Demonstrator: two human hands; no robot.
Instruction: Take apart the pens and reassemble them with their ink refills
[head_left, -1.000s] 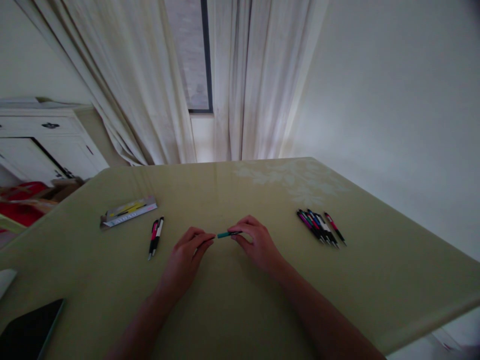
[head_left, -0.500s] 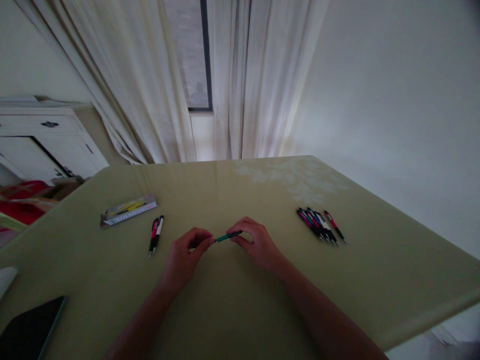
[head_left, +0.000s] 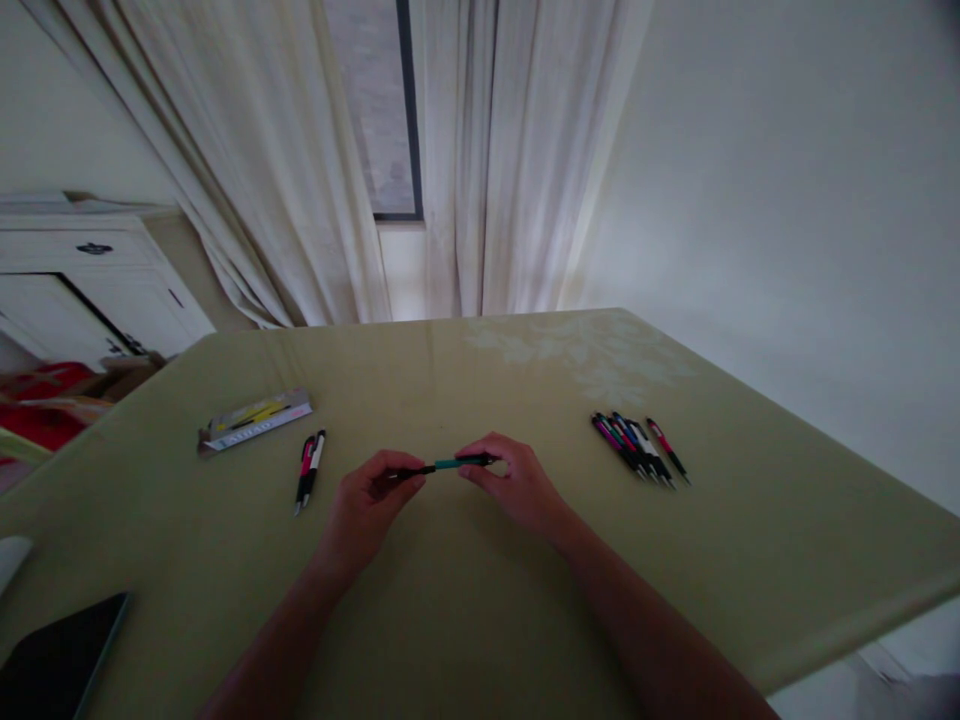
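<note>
Between my two hands a ballpoint pen with a green barrel point(head_left: 447, 464) and black ends lies nearly level above the table. The thumb and fingers of my left hand point(head_left: 365, 505) pinch its black grip end, part of which is hidden by the fingers. My right hand point(head_left: 517, 487) grips the other end near the black clip. To the left of my left hand, a pink-and-black pen point(head_left: 306, 468) and a white-and-black pen point(head_left: 316, 468) lie side by side on the table.
A group of several pens point(head_left: 631, 448) lies to the right, with a red-and-black pen point(head_left: 667, 449) just beside it. A clear-fronted pen box point(head_left: 259, 422) sits at the back left. A dark tablet-like device point(head_left: 64, 655) rests at the near left of the green-covered table point(head_left: 465, 380).
The pen has turned from a slant to nearly level. A black section now shows between my left fingers and the green barrel, where only a thin tip showed before.
</note>
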